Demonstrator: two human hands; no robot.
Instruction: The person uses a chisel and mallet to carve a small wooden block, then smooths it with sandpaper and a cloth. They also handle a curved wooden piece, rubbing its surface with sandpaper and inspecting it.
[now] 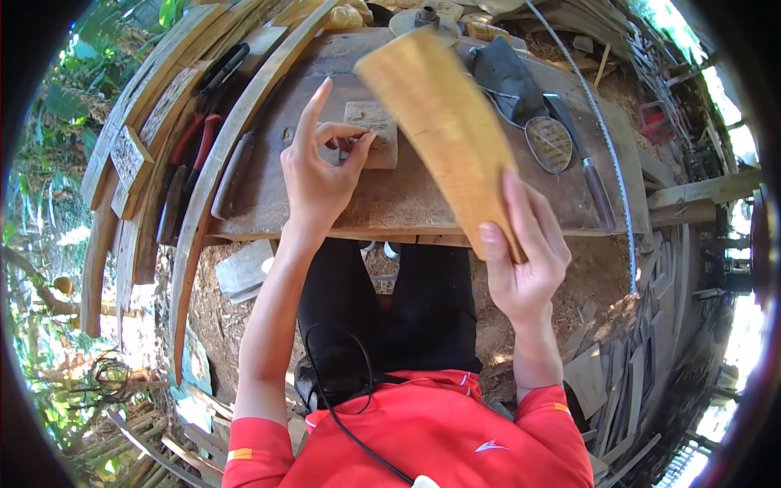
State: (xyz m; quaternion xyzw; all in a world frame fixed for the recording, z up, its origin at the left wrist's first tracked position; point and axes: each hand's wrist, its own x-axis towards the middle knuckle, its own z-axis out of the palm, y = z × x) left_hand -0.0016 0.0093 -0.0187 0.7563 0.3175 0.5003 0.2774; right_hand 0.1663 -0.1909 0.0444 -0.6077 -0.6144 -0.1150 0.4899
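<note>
My right hand (533,252) grips the narrow end of a thick, flat, yellowish piece of wood (443,134). Its wide end is raised over the workbench (268,199) and slightly blurred. At a small square wooden block (384,154) lying on the bench, my left hand (321,175) has thumb and forefinger pinched together. One finger of that hand points up. Whatever sits in the pinch is too small to make out. The raised wood hangs beside the block, apart from my left hand.
Red-handled pliers (198,150) and a dark handle (233,177) lie at left beside long curved wooden strips (211,175). On the right are a dark pouch (506,77), an oval patterned disc (548,145) and a wooden-handled blade (598,191). Wood scraps (622,382) pile up at the lower right.
</note>
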